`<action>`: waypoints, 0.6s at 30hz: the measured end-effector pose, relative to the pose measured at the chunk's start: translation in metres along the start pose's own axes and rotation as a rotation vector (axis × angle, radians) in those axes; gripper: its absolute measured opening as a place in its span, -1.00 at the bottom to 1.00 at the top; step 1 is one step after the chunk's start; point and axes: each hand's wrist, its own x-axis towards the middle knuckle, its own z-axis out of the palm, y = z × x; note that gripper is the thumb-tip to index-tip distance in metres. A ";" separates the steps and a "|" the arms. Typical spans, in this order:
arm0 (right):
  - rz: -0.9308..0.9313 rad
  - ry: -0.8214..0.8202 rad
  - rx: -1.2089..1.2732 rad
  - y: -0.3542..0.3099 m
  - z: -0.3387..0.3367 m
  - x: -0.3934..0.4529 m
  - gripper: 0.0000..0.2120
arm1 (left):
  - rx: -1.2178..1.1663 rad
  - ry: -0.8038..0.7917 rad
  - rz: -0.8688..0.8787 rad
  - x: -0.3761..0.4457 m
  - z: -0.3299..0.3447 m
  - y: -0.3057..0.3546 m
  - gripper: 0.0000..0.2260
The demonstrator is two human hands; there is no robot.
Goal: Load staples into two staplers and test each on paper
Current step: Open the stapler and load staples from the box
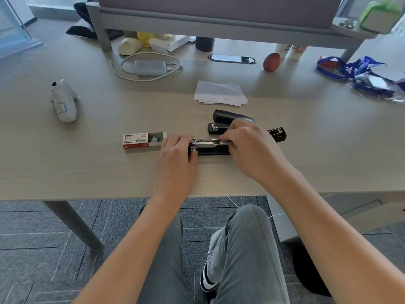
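Hands meet at mid-frame over the opened stapler lying flat on the worktop: the left hand grips its front end, the right hand pinches at its metal channel. Second stapler sits just behind, staple box left, paper farther up.

Office – desk w/ partition screen, lanyards, carpet tiles.

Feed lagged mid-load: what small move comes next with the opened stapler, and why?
Probably seat the strip fully in the opened stapler: the left hand steadies its front end, the right hand pinches something at the exposed metal channel, and its lid lies folded back.
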 end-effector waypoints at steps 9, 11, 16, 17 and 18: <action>0.109 0.147 0.058 -0.004 0.001 -0.017 -0.71 | 0.007 -0.013 -0.009 -0.003 -0.002 0.000 -0.71; 0.124 0.133 0.075 -0.003 0.004 -0.020 -0.73 | 0.034 -0.032 -0.001 -0.006 -0.003 -0.001 -0.72; 0.124 0.071 0.077 -0.005 0.006 -0.023 -0.71 | 0.137 -0.068 0.048 -0.016 -0.002 -0.004 -0.67; 0.133 0.063 0.078 -0.005 0.005 -0.022 -0.70 | 0.154 -0.069 0.050 -0.016 -0.002 -0.004 -0.67; 0.140 0.051 0.082 -0.006 0.005 -0.021 -0.69 | 0.164 -0.071 0.046 -0.016 -0.002 -0.003 -0.67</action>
